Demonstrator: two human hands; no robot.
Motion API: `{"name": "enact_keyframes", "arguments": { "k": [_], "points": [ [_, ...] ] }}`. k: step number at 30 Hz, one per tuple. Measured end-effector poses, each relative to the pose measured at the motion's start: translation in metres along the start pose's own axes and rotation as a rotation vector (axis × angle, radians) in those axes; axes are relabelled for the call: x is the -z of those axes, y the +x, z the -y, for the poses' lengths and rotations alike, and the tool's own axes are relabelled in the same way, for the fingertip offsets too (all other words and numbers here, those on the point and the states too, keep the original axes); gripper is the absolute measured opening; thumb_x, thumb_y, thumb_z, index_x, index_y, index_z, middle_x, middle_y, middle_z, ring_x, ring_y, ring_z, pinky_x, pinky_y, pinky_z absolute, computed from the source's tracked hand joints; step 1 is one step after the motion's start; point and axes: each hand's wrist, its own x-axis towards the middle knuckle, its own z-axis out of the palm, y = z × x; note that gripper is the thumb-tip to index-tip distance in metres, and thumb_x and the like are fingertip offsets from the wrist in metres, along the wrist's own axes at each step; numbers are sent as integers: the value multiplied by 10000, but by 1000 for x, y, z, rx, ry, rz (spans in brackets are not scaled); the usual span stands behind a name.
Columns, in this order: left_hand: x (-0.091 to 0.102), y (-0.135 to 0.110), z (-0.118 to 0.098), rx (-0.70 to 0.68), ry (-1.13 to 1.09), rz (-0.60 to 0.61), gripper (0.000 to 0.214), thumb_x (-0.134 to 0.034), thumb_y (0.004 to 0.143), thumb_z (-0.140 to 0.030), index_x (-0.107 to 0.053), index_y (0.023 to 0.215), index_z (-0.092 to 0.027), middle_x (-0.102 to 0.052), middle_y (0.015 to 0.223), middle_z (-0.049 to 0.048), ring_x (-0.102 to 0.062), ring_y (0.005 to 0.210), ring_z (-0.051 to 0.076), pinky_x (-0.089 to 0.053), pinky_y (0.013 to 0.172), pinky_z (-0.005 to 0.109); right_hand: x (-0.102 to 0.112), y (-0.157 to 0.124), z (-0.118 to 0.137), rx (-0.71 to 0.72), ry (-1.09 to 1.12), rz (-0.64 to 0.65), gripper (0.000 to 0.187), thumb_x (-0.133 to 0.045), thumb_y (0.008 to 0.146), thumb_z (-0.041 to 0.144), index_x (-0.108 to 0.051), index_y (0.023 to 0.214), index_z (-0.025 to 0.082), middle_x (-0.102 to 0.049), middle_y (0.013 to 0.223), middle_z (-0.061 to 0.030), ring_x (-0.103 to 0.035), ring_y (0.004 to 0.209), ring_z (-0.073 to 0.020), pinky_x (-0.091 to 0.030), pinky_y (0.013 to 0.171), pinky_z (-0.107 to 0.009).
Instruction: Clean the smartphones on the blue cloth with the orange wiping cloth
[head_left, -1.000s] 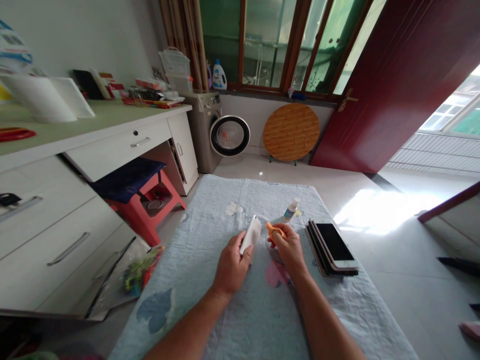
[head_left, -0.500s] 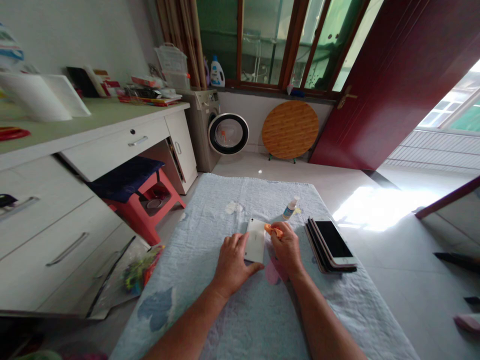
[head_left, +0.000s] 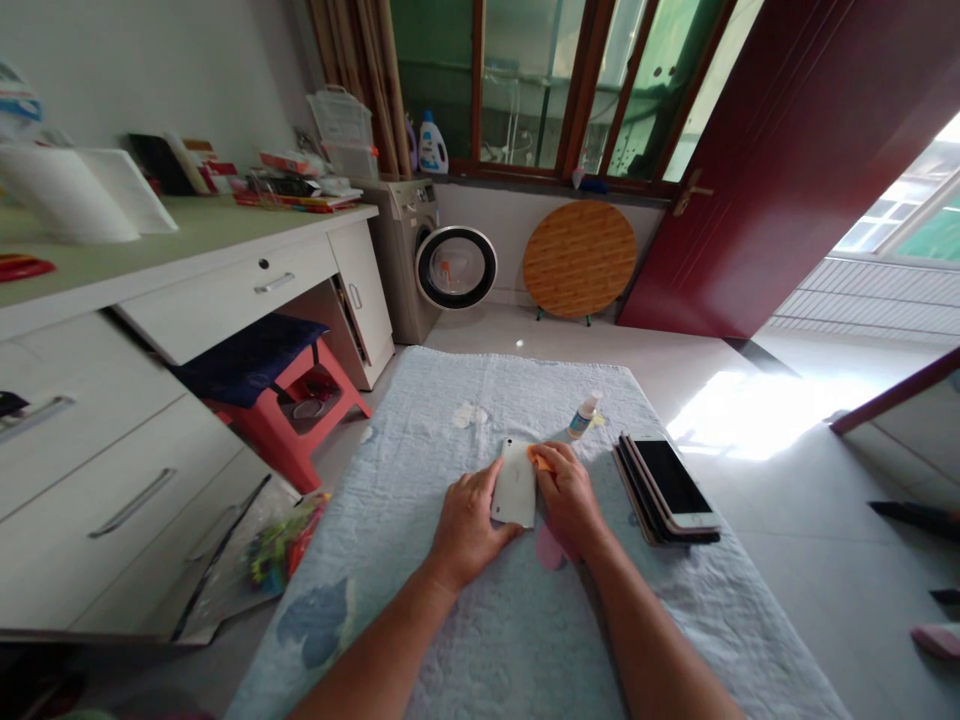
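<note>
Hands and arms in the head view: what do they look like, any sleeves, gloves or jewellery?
The left hand and right hand are bare, with no gloves, rings, watch or bracelet visible. No sleeves show down to the picture's lower edge.

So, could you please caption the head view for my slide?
Left hand steadies white phone on towel; right hand holds orange cloth at its edge.

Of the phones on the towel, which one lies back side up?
The white phone held by the left hand, with the right hand pressing an orange cloth on it. The stack beside it shows a dark screen on top.
</note>
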Motion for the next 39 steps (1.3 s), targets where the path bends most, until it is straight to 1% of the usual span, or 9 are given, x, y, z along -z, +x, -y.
{"name": "enact_keyframes", "arguments": {
  "k": [4,10,15,21,24,27,31,35,39],
  "points": [
    [-1,0,-1,-27,1,-6,769,-786,682,-380,-458,1348,-179,-650,1148,111,-588,1034,292,-442,900,427,-2,0,-2,-3,-68,50,357,-468,764,96,-689,1033,172,-627,1022,-86,-574,950,-205,-454,872,-325],
    [-6,0,0,-60,0,-31,755,-777,694,-470,-480,1327,-187,-634,1212,121,-580,1085,304,-432,926,441,-3,-2,4,28,-113,63,320,-478,744,71,-704,947,171,-597,975,-81,-552,909,-193,-447,838,-299],
    [-8,0,2,-95,-5,-48,713,-731,732,-514,-493,1314,-180,-628,1231,131,-582,1098,307,-436,934,448,-5,-4,10,59,-97,92,258,-497,773,94,-697,915,172,-577,926,-64,-557,846,-171,-450,775,-271],
    [-8,0,3,-119,-5,-55,648,-702,755,-478,-516,1292,-166,-628,1226,141,-581,1115,311,-446,931,452,-4,-5,20,123,-46,177,233,-486,842,140,-713,878,176,-571,905,-58,-564,843,-162,-451,795,-273],
    [-7,1,1,-107,-4,-41,651,-721,746,-457,-519,1288,-158,-627,1231,134,-575,1124,306,-441,942,451,-6,-5,18,119,-57,160,244,-471,856,137,-711,885,175,-565,946,-65,-562,827,-154,-453,782,-273],
    [-5,1,0,-101,-12,-25,647,-733,742,-454,-526,1280,-159,-623,1244,126,-571,1129,300,-439,950,447,-9,-5,13,111,-93,137,231,-490,827,117,-703,890,177,-555,964,-66,-554,825,-155,-449,772,-273],
    [-5,2,0,-88,-12,-35,664,-745,728,-486,-532,1278,-184,-628,1238,125,-578,1111,307,-439,945,450,-10,-6,8,91,-145,83,207,-506,799,107,-690,853,186,-553,900,-51,-539,827,-164,-431,758,-269],
    [-7,1,1,-81,-3,-26,662,-731,749,-486,-521,1297,-181,-615,1263,123,-566,1122,309,-432,950,448,-7,-5,7,22,-200,33,164,-509,798,119,-658,784,185,-537,822,-35,-528,762,-157,-410,690,-257],
    [-7,2,2,-90,-7,-26,654,-712,764,-479,-509,1310,-179,-618,1259,121,-566,1113,302,-435,942,442,-6,-4,11,49,-198,78,178,-506,777,93,-655,772,190,-538,816,-32,-524,755,-154,-411,686,-250]
  ]
}}
